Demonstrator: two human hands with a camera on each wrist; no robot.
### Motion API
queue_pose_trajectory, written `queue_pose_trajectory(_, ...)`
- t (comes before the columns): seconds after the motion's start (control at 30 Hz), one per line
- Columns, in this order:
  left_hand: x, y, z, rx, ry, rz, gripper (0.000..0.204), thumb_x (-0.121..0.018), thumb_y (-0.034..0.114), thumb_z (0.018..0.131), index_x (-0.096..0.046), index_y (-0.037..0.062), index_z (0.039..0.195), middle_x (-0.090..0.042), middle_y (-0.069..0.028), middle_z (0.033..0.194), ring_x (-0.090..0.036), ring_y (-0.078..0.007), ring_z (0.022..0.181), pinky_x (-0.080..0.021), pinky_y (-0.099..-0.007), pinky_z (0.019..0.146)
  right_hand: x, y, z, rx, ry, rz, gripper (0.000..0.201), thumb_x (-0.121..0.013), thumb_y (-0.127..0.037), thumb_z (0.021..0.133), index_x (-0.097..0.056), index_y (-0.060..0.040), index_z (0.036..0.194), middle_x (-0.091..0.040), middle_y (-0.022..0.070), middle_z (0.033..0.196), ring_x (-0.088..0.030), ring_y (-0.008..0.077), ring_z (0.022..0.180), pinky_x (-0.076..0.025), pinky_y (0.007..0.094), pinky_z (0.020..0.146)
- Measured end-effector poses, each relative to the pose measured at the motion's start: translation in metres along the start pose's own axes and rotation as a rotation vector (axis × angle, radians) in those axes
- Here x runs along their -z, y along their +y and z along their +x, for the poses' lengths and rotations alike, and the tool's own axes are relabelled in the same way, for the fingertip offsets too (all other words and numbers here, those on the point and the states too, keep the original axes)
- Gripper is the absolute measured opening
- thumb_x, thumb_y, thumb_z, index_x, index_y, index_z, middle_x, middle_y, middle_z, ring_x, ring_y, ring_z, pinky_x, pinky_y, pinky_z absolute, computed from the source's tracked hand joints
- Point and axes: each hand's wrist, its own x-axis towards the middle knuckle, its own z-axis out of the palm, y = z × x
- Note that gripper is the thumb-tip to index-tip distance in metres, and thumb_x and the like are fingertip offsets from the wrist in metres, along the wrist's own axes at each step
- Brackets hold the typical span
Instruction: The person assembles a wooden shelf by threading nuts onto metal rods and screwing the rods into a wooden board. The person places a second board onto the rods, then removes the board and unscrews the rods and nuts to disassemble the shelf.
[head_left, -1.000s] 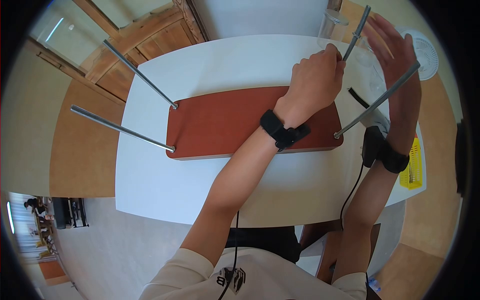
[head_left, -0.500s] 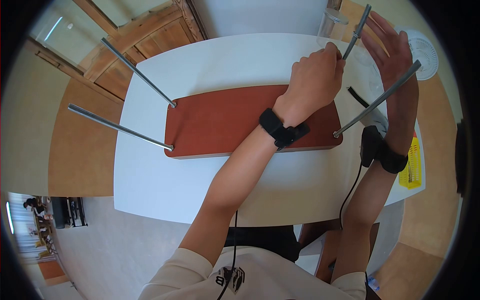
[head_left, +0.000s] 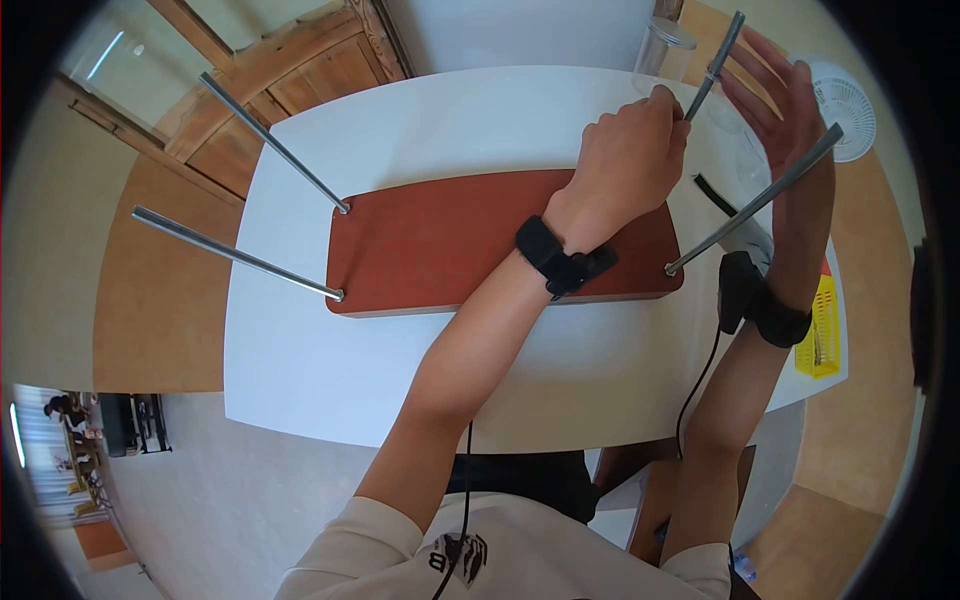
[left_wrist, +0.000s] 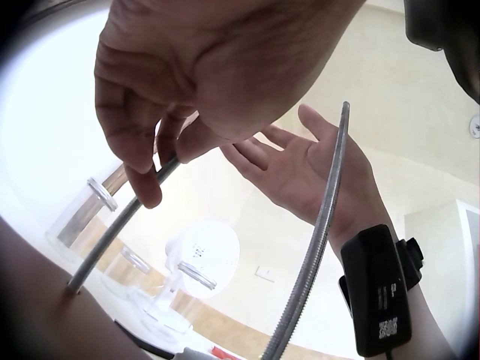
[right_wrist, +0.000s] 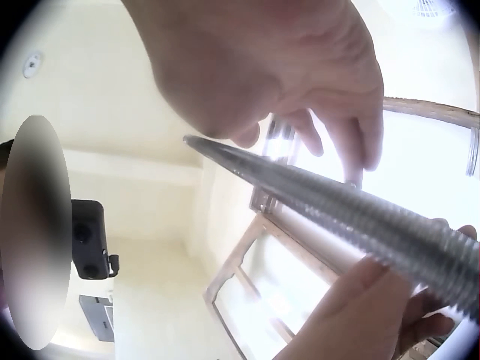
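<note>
A red-brown board [head_left: 440, 240] lies on the white table with a metal rod standing at each corner. The left hand [head_left: 630, 160] pinches the back right rod [head_left: 703, 92] below a small nut [head_left: 712, 73]; its thumb and fingers close round that rod in the left wrist view too. Beside the upper part of this rod is the right hand [head_left: 798, 115], fingers extended and spread; whether a fingertip touches the nut I cannot tell. The front right rod [head_left: 760, 202] crosses in front of the right forearm, and it looks large in the right wrist view [right_wrist: 322, 206].
Two more rods [head_left: 275, 140] [head_left: 235, 255] rise from the board's left corners. Clear jars [head_left: 662, 55] stand at the back right, near a white fan-like object [head_left: 845, 110]. A yellow basket [head_left: 820, 335] sits at the right edge. Cables hang from the wrist cameras.
The right hand has shifted slightly and its fingers have changed their spread beside the rod. The left hand keeps its hold in nearly the same place. The head view has moved a little.
</note>
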Motion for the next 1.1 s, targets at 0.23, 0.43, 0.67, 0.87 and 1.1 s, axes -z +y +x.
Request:
queue_pose_trajectory(0.23,-0.002,-0.002,0.000,-0.016,0.022,0.034,0.022,-0.057,0.024,0.103,-0.062,0.0032,0.109,-0.069,-0.0101,0.069,-0.067,-0.0322,0.065,-0.051,-0.0452,0.066,0.007,-0.007,-0.004,0.044,0.233,-0.139,0.052,-0.042,-0.040,0.111,-0.055,0.0034,0.136,-0.052,0.0229,0.149,-0.057,0.0334,0.136,-0.046,0.0421,0.114)
queue_pose_trajectory(0.43,-0.001,-0.001,-0.001,0.008,-0.014,0.021,0.023,-0.057,0.025,0.103,-0.062,0.0033,0.109,-0.070,-0.0124,0.075,-0.068,-0.0337,0.068,-0.051,-0.0461,0.067,0.002,0.004,0.000,0.010,0.060,-0.015,0.053,-0.041,-0.041,0.111,-0.054,0.0040,0.137,-0.054,0.0221,0.148,-0.058,0.0321,0.135,-0.047,0.0421,0.113)
queue_pose_trajectory(0.67,-0.001,0.000,0.000,0.016,-0.008,0.025,0.023,-0.056,0.025,0.103,-0.062,0.0039,0.109,-0.071,-0.0128,0.076,-0.068,-0.0341,0.069,-0.051,-0.0463,0.067,0.014,-0.008,-0.003,-0.005,0.230,-0.075,0.054,-0.039,-0.040,0.112,-0.053,0.0054,0.138,-0.054,0.0224,0.149,-0.058,0.0330,0.134,-0.047,0.0436,0.113)
queue_pose_trajectory(0.87,-0.001,0.000,0.000,0.013,-0.007,0.026,0.023,-0.056,0.026,0.103,-0.062,0.0038,0.109,-0.071,-0.0130,0.077,-0.068,-0.0350,0.071,-0.052,-0.0469,0.068,-0.002,0.001,0.002,-0.031,0.055,-0.013,0.057,-0.040,-0.042,0.111,-0.052,0.0056,0.140,-0.055,0.0214,0.149,-0.060,0.0292,0.132,-0.043,0.0422,0.115)
queue_pose_trajectory(1.1,-0.001,-0.001,0.000,0.023,-0.011,0.015,0.023,-0.057,0.025,0.103,-0.062,0.0036,0.109,-0.072,-0.0135,0.079,-0.068,-0.0356,0.072,-0.051,-0.0470,0.068,0.016,-0.004,0.001,-0.158,0.188,0.027,0.057,-0.040,-0.043,0.111,-0.053,0.0035,0.142,-0.055,0.0189,0.149,-0.062,0.0279,0.129,-0.044,0.0390,0.114)
